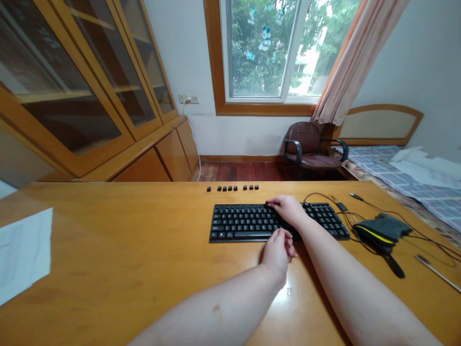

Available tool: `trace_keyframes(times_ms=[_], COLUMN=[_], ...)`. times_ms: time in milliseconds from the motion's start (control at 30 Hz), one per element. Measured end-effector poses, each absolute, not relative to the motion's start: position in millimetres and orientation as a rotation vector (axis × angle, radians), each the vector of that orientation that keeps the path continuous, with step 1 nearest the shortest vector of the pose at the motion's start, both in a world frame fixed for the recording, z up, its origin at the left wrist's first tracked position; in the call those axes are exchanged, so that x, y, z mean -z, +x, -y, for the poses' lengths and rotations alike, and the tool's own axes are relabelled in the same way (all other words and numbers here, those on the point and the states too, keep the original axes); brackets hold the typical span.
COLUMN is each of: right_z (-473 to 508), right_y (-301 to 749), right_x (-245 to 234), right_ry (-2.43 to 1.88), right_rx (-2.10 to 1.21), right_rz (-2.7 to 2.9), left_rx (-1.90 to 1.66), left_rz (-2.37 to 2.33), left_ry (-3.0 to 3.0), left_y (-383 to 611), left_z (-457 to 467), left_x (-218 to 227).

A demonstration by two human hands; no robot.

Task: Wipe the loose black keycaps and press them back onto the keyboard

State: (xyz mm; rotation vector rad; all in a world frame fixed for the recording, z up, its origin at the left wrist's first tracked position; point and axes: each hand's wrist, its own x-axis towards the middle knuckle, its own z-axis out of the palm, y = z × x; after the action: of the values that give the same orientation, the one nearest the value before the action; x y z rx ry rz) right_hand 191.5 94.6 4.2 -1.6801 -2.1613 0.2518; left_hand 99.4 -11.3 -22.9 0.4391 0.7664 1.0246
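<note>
1 maroon chair (306,139) stands near the plaid-covered bed (378,127)

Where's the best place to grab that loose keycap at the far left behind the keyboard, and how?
Probably pinch the leftmost keycap by its left and right sides, coming from above. It is small, with a gap before the next keycap, so both sides look free. It lies near the far edge of the table, so pushing it away from the keyboard might tip it off.
</note>
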Motion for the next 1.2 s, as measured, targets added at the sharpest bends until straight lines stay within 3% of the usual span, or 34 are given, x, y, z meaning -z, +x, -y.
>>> trace_keyframes(times_ms=[367, 1200], right_z=[-90.8, -92.5], right_y=[187.0, 189.3], right_x=[-5.4, -2.4], right_ry=[-1.671, -1.635], right_rx=[-0.099, -0.239], right_rz=[2.263, 2.179], left_rx=[-1.014, -1.005], left_rz=[-0.792, -0.782], left_ry=[0.451, 0.444], left_y=[99.6, 97.8], left_z=[11.2, 11.7], left_x=[22.4, 21.2])
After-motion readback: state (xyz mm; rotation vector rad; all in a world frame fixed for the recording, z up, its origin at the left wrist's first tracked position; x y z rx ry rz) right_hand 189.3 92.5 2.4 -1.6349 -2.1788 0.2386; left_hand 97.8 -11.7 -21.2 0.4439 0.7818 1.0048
